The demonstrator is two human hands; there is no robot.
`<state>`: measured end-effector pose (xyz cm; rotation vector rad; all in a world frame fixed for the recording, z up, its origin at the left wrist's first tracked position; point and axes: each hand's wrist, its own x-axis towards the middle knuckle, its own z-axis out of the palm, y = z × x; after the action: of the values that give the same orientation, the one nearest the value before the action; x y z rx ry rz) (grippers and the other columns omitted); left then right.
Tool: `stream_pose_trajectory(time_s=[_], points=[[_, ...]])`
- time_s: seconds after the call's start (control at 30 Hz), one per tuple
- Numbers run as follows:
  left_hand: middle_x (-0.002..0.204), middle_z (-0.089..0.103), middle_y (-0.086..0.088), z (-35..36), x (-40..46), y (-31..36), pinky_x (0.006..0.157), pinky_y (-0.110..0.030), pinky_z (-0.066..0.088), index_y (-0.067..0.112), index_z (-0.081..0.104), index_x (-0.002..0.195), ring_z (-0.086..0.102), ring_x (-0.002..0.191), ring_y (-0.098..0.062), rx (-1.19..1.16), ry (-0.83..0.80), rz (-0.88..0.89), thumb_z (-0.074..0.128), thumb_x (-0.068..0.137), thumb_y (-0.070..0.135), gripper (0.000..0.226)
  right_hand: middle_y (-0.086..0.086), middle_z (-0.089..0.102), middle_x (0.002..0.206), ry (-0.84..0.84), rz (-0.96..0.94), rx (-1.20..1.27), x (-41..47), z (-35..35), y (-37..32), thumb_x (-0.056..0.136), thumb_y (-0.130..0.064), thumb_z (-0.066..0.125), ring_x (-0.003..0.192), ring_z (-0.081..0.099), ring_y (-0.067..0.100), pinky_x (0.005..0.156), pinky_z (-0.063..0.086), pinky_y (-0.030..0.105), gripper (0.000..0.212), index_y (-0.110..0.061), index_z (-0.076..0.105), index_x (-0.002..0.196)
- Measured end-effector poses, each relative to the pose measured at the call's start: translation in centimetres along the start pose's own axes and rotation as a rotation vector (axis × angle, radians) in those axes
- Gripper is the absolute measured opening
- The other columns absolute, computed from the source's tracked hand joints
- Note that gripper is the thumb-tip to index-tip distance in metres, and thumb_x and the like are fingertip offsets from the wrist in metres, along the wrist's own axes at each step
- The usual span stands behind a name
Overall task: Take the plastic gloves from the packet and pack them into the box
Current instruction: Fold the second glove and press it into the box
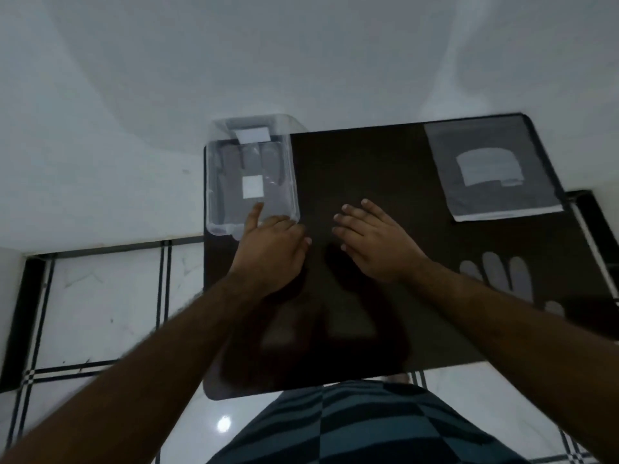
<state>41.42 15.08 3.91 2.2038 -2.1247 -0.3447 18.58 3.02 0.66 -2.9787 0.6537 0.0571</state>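
A clear plastic box (214, 182) stands at the table's far left corner, with a translucent glove (254, 159) lying flat inside it. My left hand (271, 249) rests at the box's near right corner, its forefinger stretched over the rim and the other fingers curled, holding nothing that I can see. My right hand (375, 239) hovers flat and empty over the middle of the table, fingers apart. The glove packet (492, 169), a grey translucent bag with a white label, lies at the far right. Another loose glove (502, 276) lies flat beside my right forearm.
The dark brown table (368, 162) has rounded corners and stands on a white tiled floor with black lines. A white wall rises behind it. My striped clothing shows at the bottom edge.
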Motion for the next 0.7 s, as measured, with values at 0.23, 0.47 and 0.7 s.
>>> stream_pose_trajectory(time_s=[0.23,0.47,0.7], points=[[0.121,0.076,0.007,5.3,-0.9,13.4,0.126,-0.048,0.028,0.029,0.073,0.123,0.069,0.118,-0.015,-0.093,0.023,0.121,0.051,0.104,0.043,0.032,0.007,0.063,0.148,-0.073,0.049,0.073,-15.4,2.8,4.9,0.103,-0.035,0.049,0.147,0.049,0.026,0.129,0.017,0.048,0.044,-0.018,0.066,0.14],[0.127,0.072,0.007,12.6,-1.7,27.5,0.112,-0.042,0.04,0.028,0.068,0.132,0.064,0.12,-0.017,-0.168,-0.083,0.172,0.052,0.106,0.042,0.034,0.005,0.053,0.158,-0.182,0.21,0.19,-31.0,6.3,10.9,0.105,-0.047,0.05,0.153,0.038,0.023,0.127,0.005,0.039,0.051,-0.023,0.054,0.15],[0.153,0.059,-0.001,18.7,-2.5,35.8,0.122,-0.046,0.033,0.023,0.055,0.152,0.049,0.143,-0.023,-0.053,-0.234,0.302,0.067,0.098,0.056,0.065,0.007,0.048,0.159,-0.278,0.214,0.132,-40.4,9.0,14.1,0.069,-0.069,0.084,0.15,0.04,0.032,0.125,0.017,0.047,0.103,-0.021,0.049,0.153]])
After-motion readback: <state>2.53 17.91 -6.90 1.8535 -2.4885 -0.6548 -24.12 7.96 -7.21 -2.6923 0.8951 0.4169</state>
